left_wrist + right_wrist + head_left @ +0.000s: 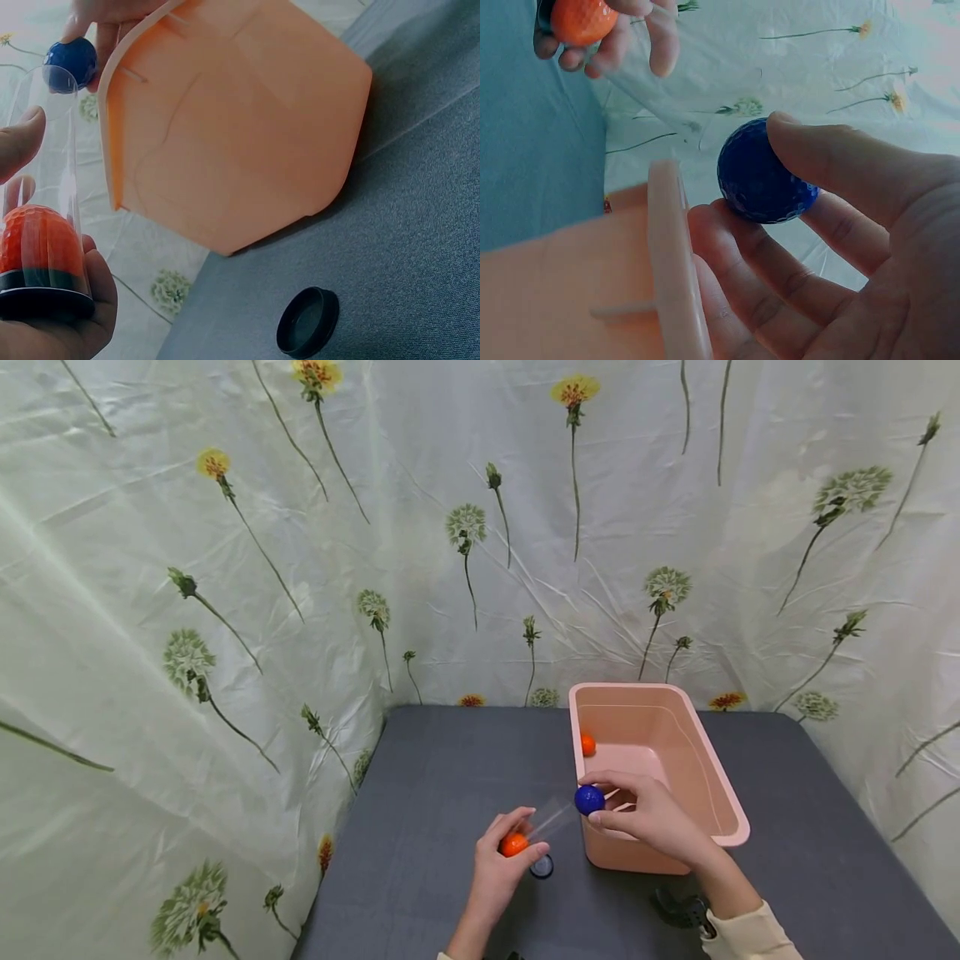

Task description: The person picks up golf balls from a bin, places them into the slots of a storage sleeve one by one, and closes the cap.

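My left hand grips a clear plastic tube, which has a black cap on its lower end. At the bottom of the tube sits an orange golf ball. Between thumb and fingers, my right hand pinches a blue golf ball. The ball is at the tube's open mouth, beside the near left rim of a pink bin. In the left wrist view the ball shows just behind the tube's rim; whether they touch I cannot tell.
Another orange ball lies inside the bin against its left wall. A round black cap lies on the grey table, near my left hand. A floral curtain hangs behind and to the left of the table.
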